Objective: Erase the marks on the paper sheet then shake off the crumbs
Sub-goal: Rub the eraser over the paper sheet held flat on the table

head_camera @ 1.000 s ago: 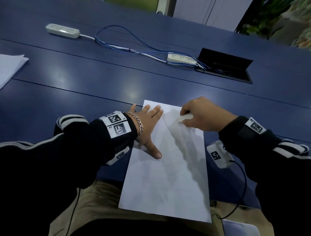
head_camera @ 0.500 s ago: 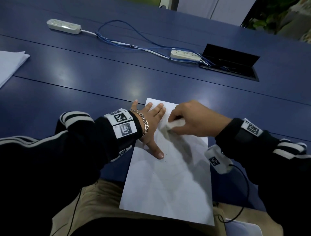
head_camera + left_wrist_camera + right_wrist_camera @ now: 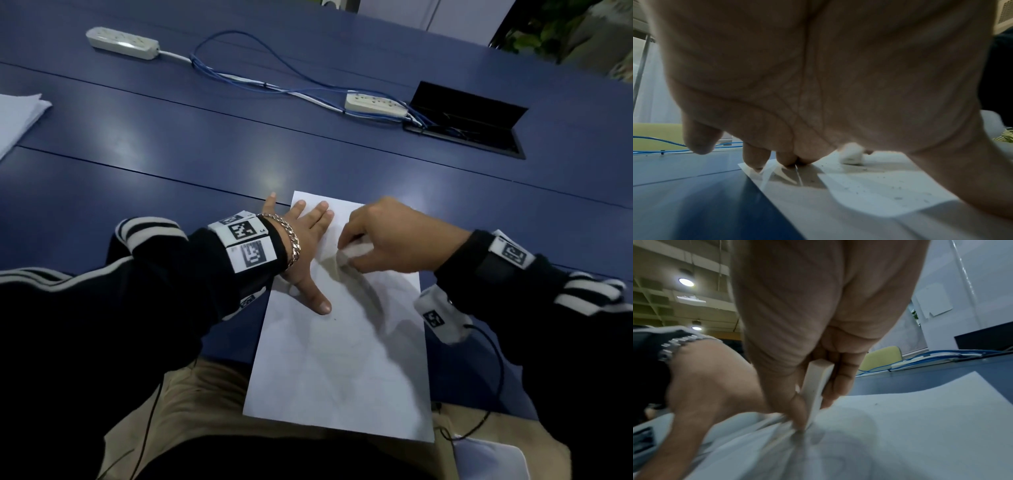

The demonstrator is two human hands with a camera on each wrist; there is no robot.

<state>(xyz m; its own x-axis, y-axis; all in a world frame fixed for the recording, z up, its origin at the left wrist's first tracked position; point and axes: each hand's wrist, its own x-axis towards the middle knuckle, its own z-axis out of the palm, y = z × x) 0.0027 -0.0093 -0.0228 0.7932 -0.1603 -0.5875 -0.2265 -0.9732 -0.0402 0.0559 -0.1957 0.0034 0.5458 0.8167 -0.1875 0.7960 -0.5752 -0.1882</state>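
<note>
A white paper sheet (image 3: pixel 339 342) lies lengthwise on a dark blue table (image 3: pixel 171 164), its near end hanging over the table edge above the person's tan trousers. The left hand (image 3: pixel 305 246) lies flat on the sheet's far left part, fingers straight and spread, thumb stretched toward the near side; the little finger reaches past the paper's edge onto the table. A chain bracelet (image 3: pixel 291 240) circles that wrist.

The right hand (image 3: pixel 390 240) is curled around a white eraser (image 3: pixel 352 251), pinching it between thumb and fingers and pressing its lower end onto the sheet just right of the left hand. In the head view only a pale, blurred corner of the eraser shows under the fingers. The right wrist view shows it more plainly as a thin white block (image 3: pixel 816 386) standing nearly upright, though the point where it meets the paper is smeared by motion blur.

Dark eraser crumbs (image 3: pixel 879 180) are scattered over the paper in the left wrist view, where the palm fills most of the frame. Any pencil marks are too faint to make out; grey shadows cross the sheet.

Far across the table lie two white power strips (image 3: pixel 121 42) joined by blue cables (image 3: pixel 257 82), beside an open black cable hatch (image 3: pixel 472 116). A stack of white paper (image 3: pixel 17 116) is cut off at the left edge.
</note>
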